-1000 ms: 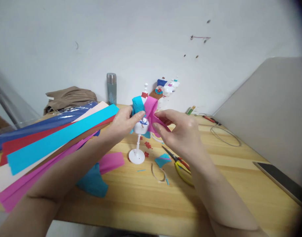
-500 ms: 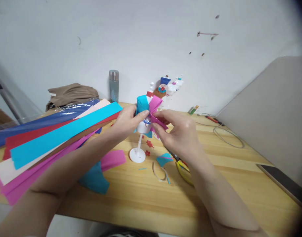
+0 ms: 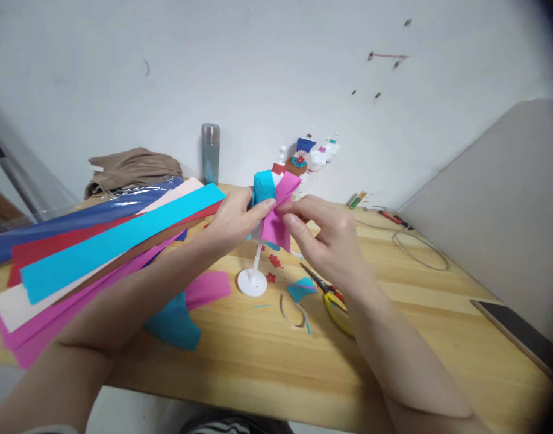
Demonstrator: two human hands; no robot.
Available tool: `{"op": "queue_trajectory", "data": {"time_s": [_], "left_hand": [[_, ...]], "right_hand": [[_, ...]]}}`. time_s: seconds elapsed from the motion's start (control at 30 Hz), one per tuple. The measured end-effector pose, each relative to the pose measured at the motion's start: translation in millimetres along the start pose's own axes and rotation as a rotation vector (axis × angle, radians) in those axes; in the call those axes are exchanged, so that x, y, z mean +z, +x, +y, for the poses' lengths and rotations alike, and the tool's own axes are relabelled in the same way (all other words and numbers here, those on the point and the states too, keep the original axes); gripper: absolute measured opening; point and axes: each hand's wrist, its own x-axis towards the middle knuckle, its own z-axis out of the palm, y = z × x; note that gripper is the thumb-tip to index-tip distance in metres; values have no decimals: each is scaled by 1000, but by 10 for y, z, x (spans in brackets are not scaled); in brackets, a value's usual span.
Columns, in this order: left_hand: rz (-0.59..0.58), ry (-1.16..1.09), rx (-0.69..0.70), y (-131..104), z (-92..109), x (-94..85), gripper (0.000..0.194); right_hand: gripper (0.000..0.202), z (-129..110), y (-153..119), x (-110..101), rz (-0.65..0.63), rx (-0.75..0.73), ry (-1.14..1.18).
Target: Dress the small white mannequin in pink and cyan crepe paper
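A small white mannequin on a round white stand [image 3: 252, 283] is wrapped in blue paper [image 3: 264, 185] with a red band near its neck. My left hand [image 3: 235, 218] grips it from the left, thumb across its front on the pink paper's edge. The pink paper [image 3: 282, 217] lies flat down the mannequin's right side. My right hand [image 3: 324, 232] is at that paper's right edge, index fingertip touching it and thumb a little apart below; whether it pinches the paper is unclear.
Long paper strips [image 3: 118, 241] fan out at left, near brown cloth [image 3: 134, 169] and a flask [image 3: 210, 154]. Yellow-handled scissors [image 3: 336, 310], blue scraps [image 3: 301, 290] and red flowers [image 3: 274, 260] lie around the stand. Other decorated figures [image 3: 306, 154] stand behind; a phone [image 3: 514, 331] lies right.
The pink paper, folded and gathered before, now hangs flatter and covers more of the mannequin's front. My right thumb has moved off its lower part. The view has shifted slightly.
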Motion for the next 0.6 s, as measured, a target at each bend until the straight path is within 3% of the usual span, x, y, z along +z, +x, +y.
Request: {"op": "queue_trajectory", "data": {"time_s": [0.6], "left_hand": [[-92,-40,37,-52,89,13,48]], "right_hand": [[23,75,-1,46,30,52,-91]]}}
